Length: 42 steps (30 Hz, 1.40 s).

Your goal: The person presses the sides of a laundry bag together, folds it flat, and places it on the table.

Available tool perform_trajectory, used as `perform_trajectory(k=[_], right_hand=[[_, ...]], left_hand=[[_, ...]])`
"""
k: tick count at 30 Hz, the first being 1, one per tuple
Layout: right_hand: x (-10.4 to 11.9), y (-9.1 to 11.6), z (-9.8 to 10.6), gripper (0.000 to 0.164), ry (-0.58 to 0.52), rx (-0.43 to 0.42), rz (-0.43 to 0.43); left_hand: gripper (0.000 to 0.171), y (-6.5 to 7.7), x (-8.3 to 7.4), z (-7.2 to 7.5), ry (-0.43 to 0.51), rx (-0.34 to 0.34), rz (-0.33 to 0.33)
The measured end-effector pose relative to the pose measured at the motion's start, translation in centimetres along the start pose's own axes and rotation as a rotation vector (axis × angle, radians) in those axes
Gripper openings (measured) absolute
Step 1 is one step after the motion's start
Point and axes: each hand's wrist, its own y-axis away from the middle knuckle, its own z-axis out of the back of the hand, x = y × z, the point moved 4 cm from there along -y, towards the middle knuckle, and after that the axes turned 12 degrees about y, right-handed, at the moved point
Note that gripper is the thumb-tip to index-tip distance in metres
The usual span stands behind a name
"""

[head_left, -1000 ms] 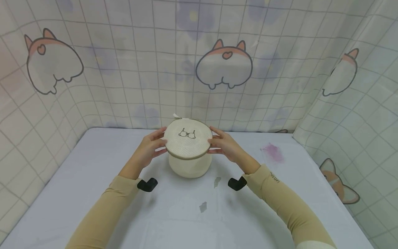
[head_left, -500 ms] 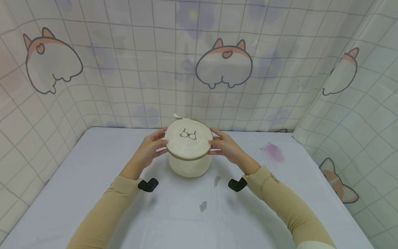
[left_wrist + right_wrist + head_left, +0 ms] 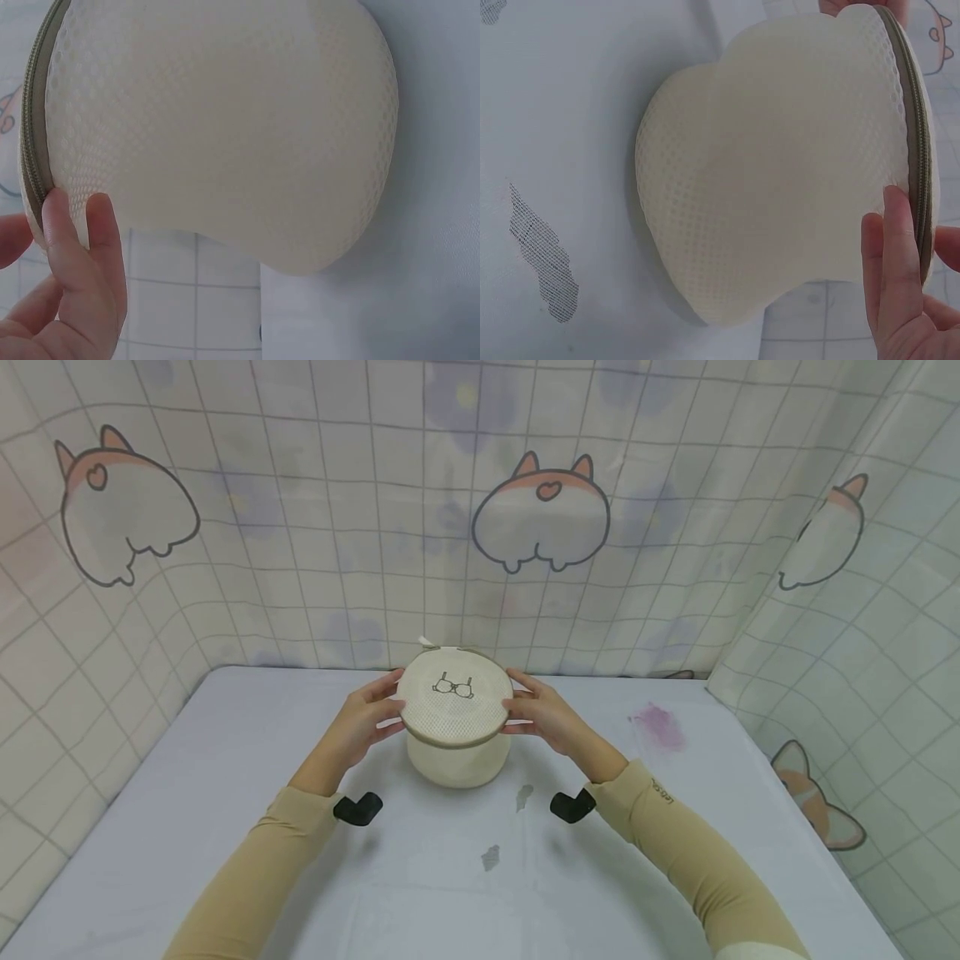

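Note:
A round cream mesh laundry bag (image 3: 455,714), with a bra outline drawn on its flat top, stands upright on the table between my hands. My left hand (image 3: 358,718) pinches its upper rim on the left, thumb at the top edge and fingers against the side. On the opposite side my right hand (image 3: 549,717) pinches the rim in the same way. An olive zipper (image 3: 31,127) runs round under the rim, also seen as a zipper band (image 3: 917,127) in the right wrist view. The mesh wall sags inward below the rim. What the bag contains is hidden.
A white cloth covers the table (image 3: 420,877). Grey patches (image 3: 491,858) and a pink stain (image 3: 658,727) mark it. A grid-patterned curtain (image 3: 330,518) with cartoon corgis hangs round the back and sides. Black mounts (image 3: 358,808) sit on both wrists.
The front edge of the bag's top has dipped very slightly. Both hands keep their hold on the rim in nearly the same place.

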Motion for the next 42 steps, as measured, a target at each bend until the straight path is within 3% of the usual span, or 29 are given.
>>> perform_trajectory(k=[42], right_hand=[[-1.3, -0.3, 0.0, 0.072, 0.020, 0.005, -0.016]], left_hand=[[0.067, -0.1, 1.2, -0.1, -0.006, -0.007, 0.045]])
